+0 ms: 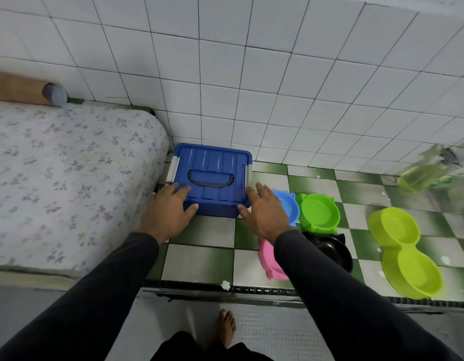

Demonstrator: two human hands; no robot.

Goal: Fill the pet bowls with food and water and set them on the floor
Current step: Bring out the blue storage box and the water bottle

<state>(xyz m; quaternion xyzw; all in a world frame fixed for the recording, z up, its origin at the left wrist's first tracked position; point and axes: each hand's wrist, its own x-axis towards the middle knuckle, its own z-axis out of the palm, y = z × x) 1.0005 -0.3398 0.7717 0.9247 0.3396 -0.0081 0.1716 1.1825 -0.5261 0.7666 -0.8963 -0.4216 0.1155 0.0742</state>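
Observation:
A blue lidded storage box with a handle and grey side latches stands on the checked floor against the tiled wall. My left hand rests on its front left corner, fingers spread on the lid and thumb on the front face. My right hand lies the same way on the front right corner. To the right, four empty pet bowls sit close together: blue, green, pink and black. A yellow-green double bowl lies further right, also empty.
A mattress with a flowered sheet borders the box on the left. A translucent yellowish bottle lies blurred by the wall at right. A metal threshold strip crosses the floor near my bare foot.

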